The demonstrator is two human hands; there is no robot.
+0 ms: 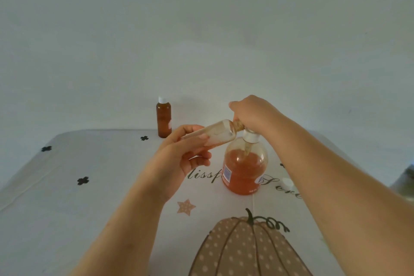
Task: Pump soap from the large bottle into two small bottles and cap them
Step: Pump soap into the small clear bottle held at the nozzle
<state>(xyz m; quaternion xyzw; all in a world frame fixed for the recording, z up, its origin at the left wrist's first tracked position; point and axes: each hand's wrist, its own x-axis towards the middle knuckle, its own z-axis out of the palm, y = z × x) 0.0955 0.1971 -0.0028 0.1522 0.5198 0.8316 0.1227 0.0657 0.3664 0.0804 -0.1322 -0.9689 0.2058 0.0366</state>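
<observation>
Toward the middle of the table (100,186): large soap bottle (244,170), seemingly heavy, steady. Right hand (253,114) curled over its pump (250,136). Left hand (186,151) clamped round tilted small bottle (216,134), mouth at nozzle; light, likely slippery, best gripped mid-body. Near far edge, capped small bottle (164,119).

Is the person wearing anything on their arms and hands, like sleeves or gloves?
No sleeves show: the left arm and right arm are bare to the picture's edge. The left hand and right hand wear no gloves, and no rings, watch or bracelet show.
</observation>
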